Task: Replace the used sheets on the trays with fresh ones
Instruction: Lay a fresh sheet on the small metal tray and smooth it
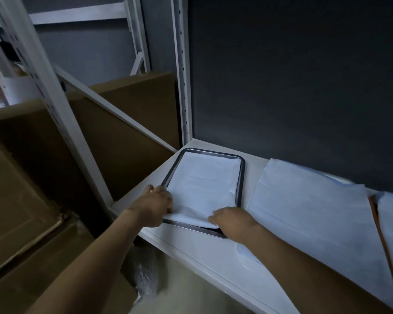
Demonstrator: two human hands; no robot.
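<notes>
White shelf [191, 250], steel tray [242, 177], creased white sheet [202, 184] inside

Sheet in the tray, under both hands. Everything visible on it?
The sheet is white, thin and paper-like, with faint creases. It is rectangular and fills the dark-rimmed metal tray on the white shelf. Its far part lies flat inside the rim, while its near edge is lifted and overhangs the near rim. The left hand grips the near-left corner and the right hand holds the near-right corner.
</notes>
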